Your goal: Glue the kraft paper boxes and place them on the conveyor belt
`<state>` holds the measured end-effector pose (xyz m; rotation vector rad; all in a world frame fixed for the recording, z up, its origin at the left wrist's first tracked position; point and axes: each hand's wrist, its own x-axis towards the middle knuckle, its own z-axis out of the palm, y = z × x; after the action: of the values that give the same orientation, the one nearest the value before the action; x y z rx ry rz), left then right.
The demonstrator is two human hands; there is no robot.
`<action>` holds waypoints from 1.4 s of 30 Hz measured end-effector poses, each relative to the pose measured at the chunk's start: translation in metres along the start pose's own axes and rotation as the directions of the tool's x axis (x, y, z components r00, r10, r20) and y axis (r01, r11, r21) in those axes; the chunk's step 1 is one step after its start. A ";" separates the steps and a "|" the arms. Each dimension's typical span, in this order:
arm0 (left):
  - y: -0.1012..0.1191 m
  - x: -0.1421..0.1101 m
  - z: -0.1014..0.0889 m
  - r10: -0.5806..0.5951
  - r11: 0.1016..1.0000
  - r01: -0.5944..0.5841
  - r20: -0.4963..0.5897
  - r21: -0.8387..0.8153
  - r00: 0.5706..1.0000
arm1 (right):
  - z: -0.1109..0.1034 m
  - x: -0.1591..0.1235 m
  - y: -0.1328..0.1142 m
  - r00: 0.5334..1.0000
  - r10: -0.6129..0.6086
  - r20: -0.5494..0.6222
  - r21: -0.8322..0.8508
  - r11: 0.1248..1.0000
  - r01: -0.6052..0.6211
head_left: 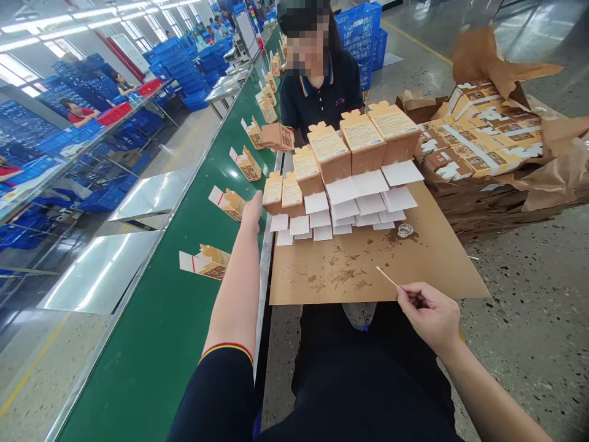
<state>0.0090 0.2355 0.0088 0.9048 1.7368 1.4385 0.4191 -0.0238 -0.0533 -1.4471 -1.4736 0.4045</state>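
My left hand (252,213) is stretched out at the left end of a group of cartons, beside the nearest small tan and brown carton (272,190). Its fingers look extended and partly hidden; whether they touch that carton is hard to tell. Between thumb and fingertips, my right hand (430,313) pinches a thin cotton swab (386,275) above the front of the brown cardboard sheet (427,258). White flaps (343,191) stick out toward me from the grouped cartons. Near them on the sheet lies a small clear ring-like thing (405,230), with dark wet-looking spots around.
A green conveyor belt (151,319) runs along my left, carrying a row of opened cartons (211,263). A co-worker (322,86) sits across from me. At right stands a large paper-wrapped stack of flat cartons (488,141). Blue crates (359,37) stand behind.
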 end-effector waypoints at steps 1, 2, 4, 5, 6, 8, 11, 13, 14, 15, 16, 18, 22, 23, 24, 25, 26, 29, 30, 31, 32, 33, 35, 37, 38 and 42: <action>0.004 0.009 0.010 -0.086 0.996 0.086 0.010 0.023 0.996 | -0.001 -0.001 -0.001 1.000 0.000 -0.015 -0.002 1.000 0.000; 0.006 0.013 0.018 -0.143 0.989 0.143 0.007 0.043 0.990 | -0.002 -0.002 -0.001 1.000 0.003 -0.030 -0.004 1.000 -0.003; 0.008 0.009 0.022 -0.167 0.984 0.167 -0.003 0.056 0.986 | -0.006 -0.005 -0.002 0.998 0.021 -0.059 -0.004 1.000 -0.021; 0.007 0.004 0.018 -0.170 0.984 0.170 -0.007 0.056 0.985 | -0.009 -0.006 -0.001 0.997 0.034 -0.067 -0.001 0.999 -0.034; 0.007 -0.004 0.011 -0.174 0.983 0.174 -0.012 0.057 0.985 | -0.011 -0.007 -0.001 0.996 0.047 -0.072 0.003 0.999 -0.047; 0.004 -0.026 -0.013 -0.188 0.980 0.189 -0.015 0.060 0.982 | -0.016 -0.009 0.000 0.995 0.068 -0.076 0.014 0.998 -0.068; -0.005 -0.066 -0.066 -0.213 0.975 0.214 -0.012 0.053 0.977 | -0.023 -0.008 0.005 0.993 0.077 -0.087 0.023 0.997 -0.075; -0.016 -0.097 -0.101 -0.213 0.977 0.213 0.006 -0.016 0.977 | -0.027 -0.005 0.008 0.992 0.081 -0.097 0.025 0.997 -0.079; -0.023 -0.113 -0.115 -0.208 0.976 0.209 0.020 -0.058 0.978 | -0.028 -0.003 0.010 0.991 0.086 -0.103 0.023 0.996 -0.084; -0.031 -0.129 -0.126 -0.205 0.973 0.207 0.036 -0.100 0.978 | -0.028 -0.001 0.010 0.990 0.089 -0.105 0.020 0.996 -0.088; -0.039 -0.145 -0.133 -0.203 0.968 0.209 0.054 -0.139 0.978 | -0.027 0.001 0.010 0.991 0.092 -0.099 0.019 0.996 -0.090; -0.056 -0.173 -0.132 -0.199 0.955 0.216 0.099 -0.202 0.975 | -0.019 0.002 0.004 0.995 0.080 -0.055 0.029 0.996 -0.079; -0.089 -0.214 -0.085 -0.143 0.921 0.204 0.197 -0.332 0.970 | 0.017 -0.003 -0.012 0.983 -0.008 0.183 0.109 0.994 -0.012; -0.095 -0.219 -0.070 -0.135 0.916 0.205 0.216 -0.346 0.967 | 0.029 -0.006 -0.015 0.968 -0.042 0.246 0.128 0.992 0.011; -0.101 -0.222 -0.057 -0.133 0.912 0.209 0.228 -0.352 0.965 | 0.041 -0.009 -0.016 0.951 -0.076 0.301 0.140 0.989 0.035; -0.107 -0.222 -0.046 -0.137 0.911 0.215 0.234 -0.351 0.963 | 0.052 -0.011 -0.016 0.933 -0.105 0.345 0.142 0.988 0.059; -0.111 -0.222 -0.038 -0.140 0.913 0.217 0.233 -0.346 0.962 | 0.063 -0.013 -0.014 0.917 -0.127 0.377 0.134 0.988 0.082; -0.119 -0.218 -0.028 -0.133 0.926 0.202 0.226 -0.319 0.965 | 0.084 -0.015 -0.003 0.891 -0.160 0.425 0.077 0.987 0.141; -0.121 -0.217 -0.028 -0.124 0.932 0.193 0.230 -0.308 0.965 | 0.088 -0.015 0.001 0.887 -0.165 0.432 0.058 0.986 0.155; -0.122 -0.217 -0.028 -0.111 0.937 0.179 0.229 -0.300 0.967 | 0.090 -0.015 0.004 0.882 -0.169 0.439 0.042 0.985 0.168; -0.123 -0.218 -0.028 -0.098 0.942 0.161 0.215 -0.296 0.972 | 0.091 -0.015 0.006 0.876 -0.173 0.450 0.028 0.983 0.180; -0.123 -0.219 -0.028 -0.086 0.945 0.141 0.191 -0.296 0.978 | 0.091 -0.015 0.008 0.867 -0.178 0.465 0.016 0.981 0.192; -0.123 -0.222 -0.027 -0.069 0.950 0.108 0.140 -0.292 0.988 | 0.089 -0.018 0.009 0.843 -0.199 0.501 0.009 0.974 0.225; -0.120 -0.223 -0.027 -0.067 0.959 0.102 0.140 -0.266 0.988 | 0.087 -0.024 0.009 0.814 -0.231 0.534 0.021 0.965 0.260; -0.118 -0.224 -0.027 -0.067 0.964 0.105 0.159 -0.245 0.985 | 0.087 -0.026 0.009 0.801 -0.245 0.546 0.029 0.961 0.274; -0.111 -0.228 -0.024 -0.009 0.979 0.043 0.166 -0.200 0.986 | 0.086 -0.021 0.009 0.799 -0.243 0.550 0.021 0.960 0.278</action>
<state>0.0962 0.0128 -0.0792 0.8611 1.4471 1.4511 0.3515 -0.0068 -0.1077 -1.1941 -2.1361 0.6424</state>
